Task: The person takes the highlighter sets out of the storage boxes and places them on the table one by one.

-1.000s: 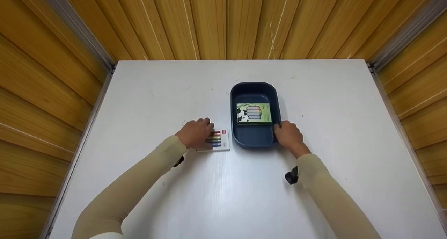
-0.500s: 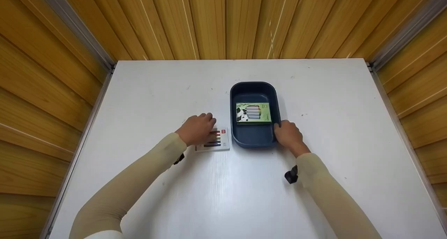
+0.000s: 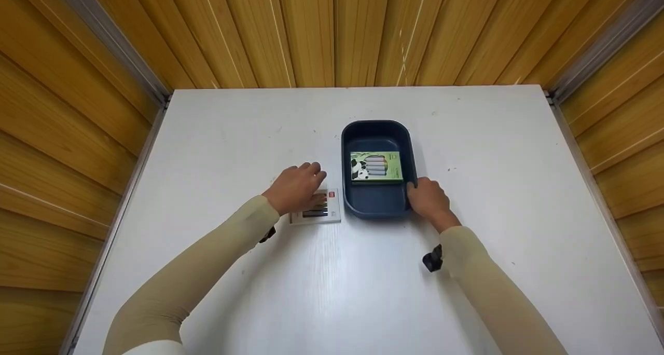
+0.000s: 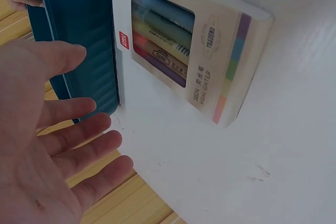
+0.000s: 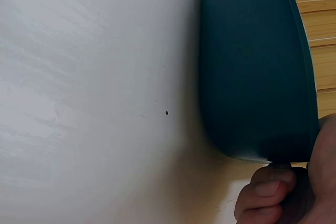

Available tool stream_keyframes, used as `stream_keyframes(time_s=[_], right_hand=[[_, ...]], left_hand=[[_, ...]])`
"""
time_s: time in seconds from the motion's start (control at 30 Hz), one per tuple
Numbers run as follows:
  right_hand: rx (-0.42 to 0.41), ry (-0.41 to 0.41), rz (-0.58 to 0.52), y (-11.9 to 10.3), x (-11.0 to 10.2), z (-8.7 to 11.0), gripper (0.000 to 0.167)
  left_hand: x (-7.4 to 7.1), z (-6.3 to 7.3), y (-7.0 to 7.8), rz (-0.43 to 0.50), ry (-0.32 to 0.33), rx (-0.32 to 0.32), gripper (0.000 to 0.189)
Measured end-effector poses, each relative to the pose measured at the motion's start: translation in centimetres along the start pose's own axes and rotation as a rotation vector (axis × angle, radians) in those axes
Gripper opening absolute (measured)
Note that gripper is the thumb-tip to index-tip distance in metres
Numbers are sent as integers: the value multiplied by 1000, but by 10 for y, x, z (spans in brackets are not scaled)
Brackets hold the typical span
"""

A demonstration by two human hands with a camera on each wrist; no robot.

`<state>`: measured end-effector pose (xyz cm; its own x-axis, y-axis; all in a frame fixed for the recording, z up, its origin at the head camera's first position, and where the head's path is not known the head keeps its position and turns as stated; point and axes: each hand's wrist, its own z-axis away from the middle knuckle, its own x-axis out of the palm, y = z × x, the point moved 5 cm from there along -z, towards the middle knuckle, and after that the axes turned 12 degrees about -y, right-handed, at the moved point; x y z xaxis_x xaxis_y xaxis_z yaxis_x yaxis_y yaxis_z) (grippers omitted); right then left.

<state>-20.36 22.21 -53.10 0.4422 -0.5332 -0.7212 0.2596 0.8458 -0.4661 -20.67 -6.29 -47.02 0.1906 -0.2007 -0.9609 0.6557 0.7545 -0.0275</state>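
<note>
My left hand (image 3: 296,189) hovers over a white box of highlighters (image 3: 334,209), with its fingers loosely spread and holding nothing. In the left wrist view the highlighter box (image 4: 220,51) lies flat on the table, its window showing several coloured pens, apart from the fingertips (image 4: 123,166). Right beside the box stands a dark blue plastic bin (image 3: 376,204). Inside the bin lies a green box with a panda picture (image 3: 376,167). My right hand (image 3: 429,199) grips the bin at its near right side; in the right wrist view the fingers (image 5: 265,192) curl round a dark handle-like part.
The white table (image 3: 332,282) spreads out around both arms. Wood-look panel walls (image 3: 311,33) rise behind it and along both sides. A small black device (image 3: 432,260) sits at the right wrist.
My left hand has lifted off the highlighter box and shifted slightly away from me and to the right. The right hand, the bin and both boxes stay where they were.
</note>
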Motion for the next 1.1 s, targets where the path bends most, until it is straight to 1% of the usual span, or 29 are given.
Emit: stream_keyframes(time_s=[0.17,0.43,0.7,1.1], right_hand=[[6,-6,-6,0,-1,0,44],[10,-16,-15,-1,-1,1,43],[8,-9,-16,1,0,0,44],[12,-6,-16,0,-1,0,43]], left_hand=[[-4,0,1,17,43,6,42],[-9,-2,5,-7,109,26,40],[-10,-8,7,-2,120,35,43],[-13,-14,10,45,138,54,43]])
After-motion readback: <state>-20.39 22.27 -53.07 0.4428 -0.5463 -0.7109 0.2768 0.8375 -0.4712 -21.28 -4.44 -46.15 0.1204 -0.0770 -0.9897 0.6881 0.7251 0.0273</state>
